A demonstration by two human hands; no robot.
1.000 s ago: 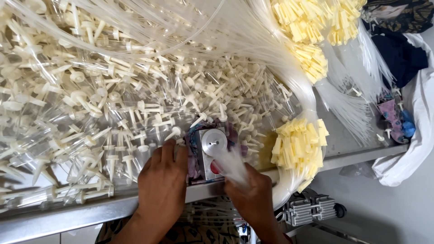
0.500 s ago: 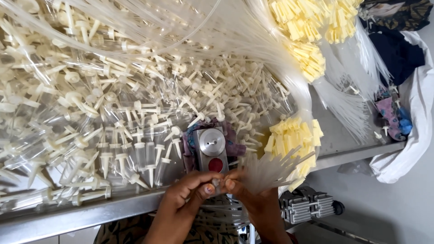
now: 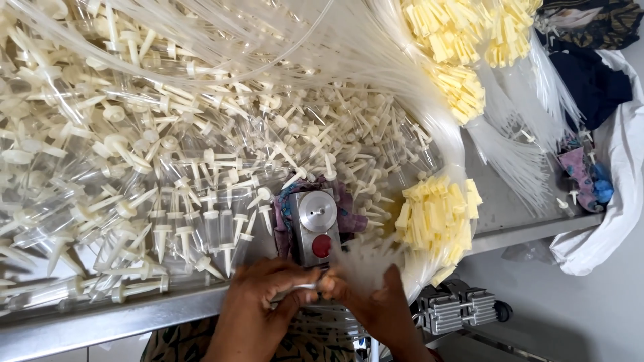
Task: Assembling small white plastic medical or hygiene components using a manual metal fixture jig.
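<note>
Both hands met at the table's [image 3: 523, 231] near edge, just below a small metal device [image 3: 315, 226]. The left hand [image 3: 258, 302] and right hand [image 3: 376, 305] pinched one thin clear tube [image 3: 298, 289] between fingertips.

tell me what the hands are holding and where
Left hand and right hand pinch a thin clear tube between their fingertips; which part of it can't be told.
</note>
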